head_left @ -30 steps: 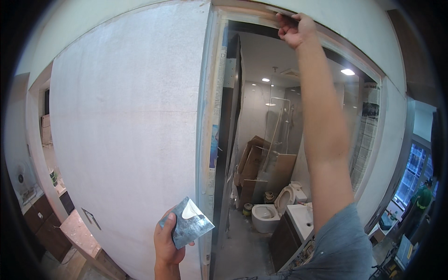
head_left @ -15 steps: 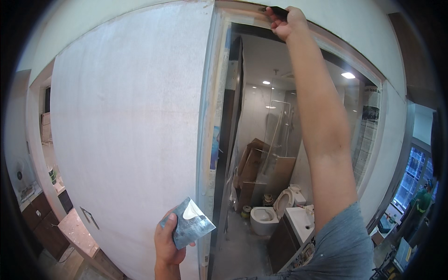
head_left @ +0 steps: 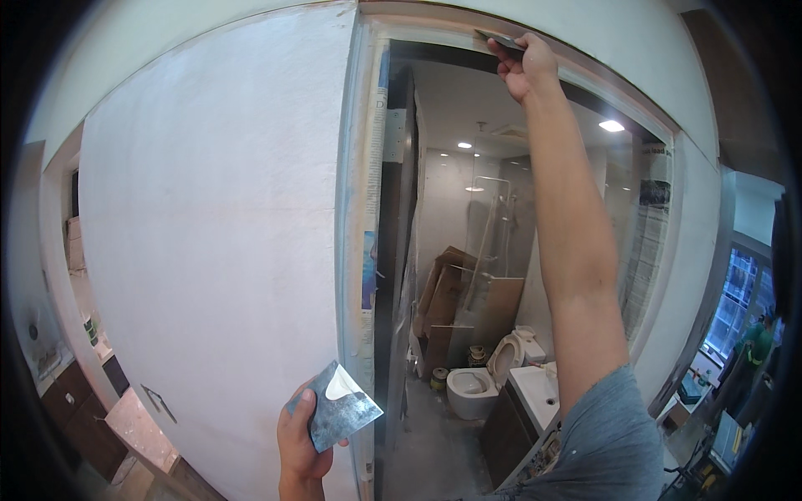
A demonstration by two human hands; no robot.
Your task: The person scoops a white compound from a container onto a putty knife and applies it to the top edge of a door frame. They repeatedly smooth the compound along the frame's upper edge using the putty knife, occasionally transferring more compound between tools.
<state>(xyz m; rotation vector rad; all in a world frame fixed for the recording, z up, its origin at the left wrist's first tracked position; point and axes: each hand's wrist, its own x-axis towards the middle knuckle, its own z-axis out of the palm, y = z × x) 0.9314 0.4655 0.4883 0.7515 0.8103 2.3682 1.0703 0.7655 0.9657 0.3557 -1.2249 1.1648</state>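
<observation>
My left hand [head_left: 297, 434] is closed round a square metal putty plate [head_left: 341, 422], held low in front of the white wall panel [head_left: 217, 209]. A dab of white filler [head_left: 341, 384] sits on the plate's upper corner. High up, my right hand [head_left: 528, 68] grips a dark flat putty knife [head_left: 499, 39] by its near end. The blade's tip lies at the top member of the door frame [head_left: 443, 30]; whether it touches cannot be made out. My right arm stretches up across the doorway.
Beyond the doorway stand a toilet [head_left: 474, 384], a basin cabinet [head_left: 510, 430] and leaning cardboard [head_left: 447, 292]. Newspaper [head_left: 368, 271] covers part of the left jamb. At the far right is another person in green [head_left: 758, 341]. A handle [head_left: 159, 404] sits low on the panel.
My right hand and the putty knife are slightly lower and further right, with the blade now flatter to view. The whole view has shifted a little. The left hand keeps its hold.
</observation>
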